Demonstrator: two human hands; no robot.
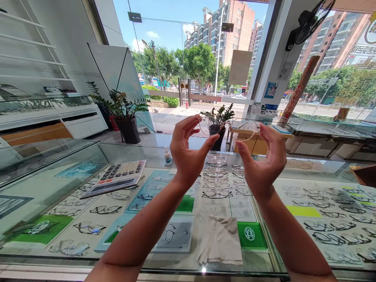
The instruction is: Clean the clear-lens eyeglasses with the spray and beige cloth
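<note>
A pair of thin-rimmed eyeglasses (246, 138) is held up over the glass counter, its two clear round lenses facing the doorway. My left hand (189, 147) grips the left side of the frame, fingers at the outer edge and thumb below the lens. At the opposite side, my right hand (263, 156) pinches the outer edge of the other lens, with its thumb under the rim. The temples are hard to make out. Below, on the counter, lies a beige cleaning cloth (225, 239) with zigzag edges.
The glass display counter (252, 266) contains many eyeglasses in rows. On its top are a large calculator (117, 176) and a small spray bottle (167, 156). Potted plants (129, 127) stand by the glass door, and a fan (308, 23) hangs at the upper right.
</note>
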